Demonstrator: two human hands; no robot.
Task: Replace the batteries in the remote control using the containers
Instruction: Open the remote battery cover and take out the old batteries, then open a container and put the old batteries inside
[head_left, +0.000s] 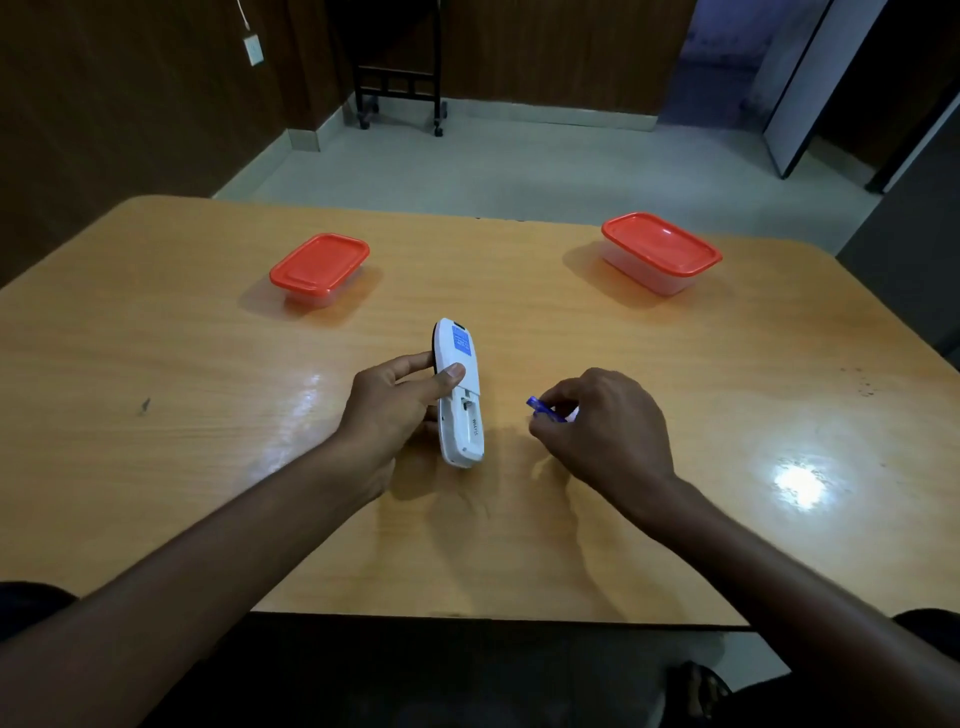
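Head view looked down on a wooden table (208, 353) with both bare forearms reaching in from the six o'clock edge. Near the middle of the tabletop the left hand (387, 410) held a white remote control (460, 395) by its side, thumb curled over its back and fingers wrapped behind it, so the back faced up and the long axis ran roughly from six to twelve o'clock. A blue label showed near the remote's far end, and the battery bay near its lower half looked open, though its contents were too small to make out. Just at three o'clock of the remote, not touching it, the right hand (602, 421) had its fingers curled tightly round a small blue battery (543, 409), one end of which poked out toward the remote at nine o'clock. Whether that hand held anything else could not be told. Farther back, at about ten o'clock from the remote, stood a clear container with an orange-red lid (319, 262); a second like container (661, 244) stood at about two o'clock, well apart from the first. Both lids were on. Beyond the table's far edge lay a pale floor (493, 166) and dark wood-panelled walls (130, 104).
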